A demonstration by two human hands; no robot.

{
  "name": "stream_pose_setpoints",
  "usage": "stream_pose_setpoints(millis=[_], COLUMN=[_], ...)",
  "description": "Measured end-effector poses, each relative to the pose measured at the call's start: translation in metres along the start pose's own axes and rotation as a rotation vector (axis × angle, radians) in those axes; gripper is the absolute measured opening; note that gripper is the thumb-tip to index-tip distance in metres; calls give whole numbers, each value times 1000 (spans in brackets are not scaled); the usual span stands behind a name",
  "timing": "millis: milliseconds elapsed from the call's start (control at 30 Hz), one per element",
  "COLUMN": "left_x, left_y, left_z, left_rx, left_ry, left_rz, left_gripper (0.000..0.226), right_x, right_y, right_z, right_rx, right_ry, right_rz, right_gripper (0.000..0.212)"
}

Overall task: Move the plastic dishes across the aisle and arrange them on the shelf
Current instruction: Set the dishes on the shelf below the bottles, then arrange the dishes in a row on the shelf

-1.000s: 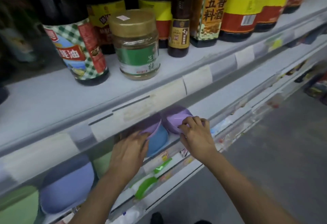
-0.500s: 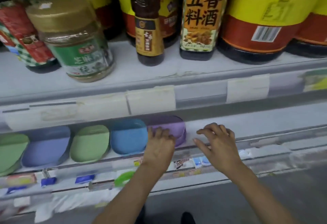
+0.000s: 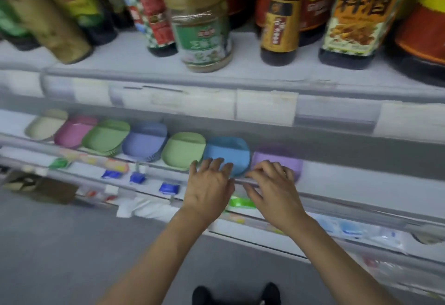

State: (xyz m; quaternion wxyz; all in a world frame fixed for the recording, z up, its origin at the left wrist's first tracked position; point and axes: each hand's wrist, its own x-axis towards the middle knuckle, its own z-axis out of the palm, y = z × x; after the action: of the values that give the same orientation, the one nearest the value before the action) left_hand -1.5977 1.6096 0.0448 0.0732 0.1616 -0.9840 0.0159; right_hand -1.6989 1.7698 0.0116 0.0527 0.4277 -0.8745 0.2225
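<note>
Head view. Upper shelf (image 3: 134, 64) is carrying bottles and jars. An orange-labelled bottle (image 3: 358, 13) at far right is showing large black characters, 五香料酒. Just left of it a dark bottle (image 3: 280, 23) is wearing a brown and gold label; its writing is too blurred to read. A gold-lidded jar (image 3: 202, 25) in the centre is bearing a green label, also unreadable. A check-patterned bottle (image 3: 151, 11) with a red panel is standing left of the jar. Blank white price tags (image 3: 265, 107) are running along the upper shelf edge.

Lower shelf (image 3: 361, 179) is holding the plastic dishes in a row, left to right: cream dish (image 3: 45, 124), pink dish (image 3: 74, 131), a green dish stack (image 3: 103, 138), a periwinkle dish stack (image 3: 143, 142), green dish (image 3: 183, 150), blue dish (image 3: 226, 151), purple dish (image 3: 274, 157). The upper shelf edge is overhanging and hiding the far rims of the dishes.

Left hand (image 3: 209, 184) is reaching at the near rim of the blue dish, fingers (image 3: 218, 163) spread and released, grasping nothing. Right hand (image 3: 272, 186) is lying over the near edge of the purple dish, fingers (image 3: 277, 167) loosely bent, grasping nothing that I can see; contact with the dish is unclear through the blur.

Small blue packets (image 3: 168, 188) and a green tag (image 3: 240, 202) are hanging along the rail below. Dark shoes (image 3: 272, 292) are showing on the grey floor (image 3: 60, 244).
</note>
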Motion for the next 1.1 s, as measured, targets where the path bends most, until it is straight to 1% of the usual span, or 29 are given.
stream_pose_setpoints(millis=[100, 200, 267, 333, 467, 533, 600, 700, 867, 967, 1100], left_x=[-31, -61, -90, -119, -180, -208, -234, -265, -280, -279, -282], left_y=[-52, -96, -135, -178, -273, -320, -358, -406, -482, -531, -625], left_z=[-20, -37, -48, -58, -74, -82, -87, -91, -82, -71, -62], left_rx=[17, -16, -51, -88, -123, -143, -172, -218, -260, -266, -246], left_ry=[39, 72, 100, 135, 205, 186, 154, 164, 146, 134, 110], left_rz=[-96, -162, -206, -236, -279, -317, -345, -339, -362, -365, -433], left_gripper=[35, 43, 44, 43, 33, 36, 43, 43, 39, 41, 42], right_x=[14, 25, 32, 38, 48, 54, 60, 68, 94, 123, 180], right_y=[-52, -103, -148, -200, -306, -357, -401, -454, -522, -562, -634], right_z=[12, 24, 35, 46, 79, 95, 107, 124, 160, 195, 257], right_rx=[47, 78, 110, 135, 198, 202, 221, 243, 216, 220, 232], right_ry=[-16, -36, -35, -39, -69, -99, -141, -146, -202, -222, -242], right_rz=[-81, -148, -184, -201, -236, -253, -228, -219, -217, -227, -294], right_gripper=[23, 25, 26, 26, 31, 35, 31, 26, 26, 27, 26])
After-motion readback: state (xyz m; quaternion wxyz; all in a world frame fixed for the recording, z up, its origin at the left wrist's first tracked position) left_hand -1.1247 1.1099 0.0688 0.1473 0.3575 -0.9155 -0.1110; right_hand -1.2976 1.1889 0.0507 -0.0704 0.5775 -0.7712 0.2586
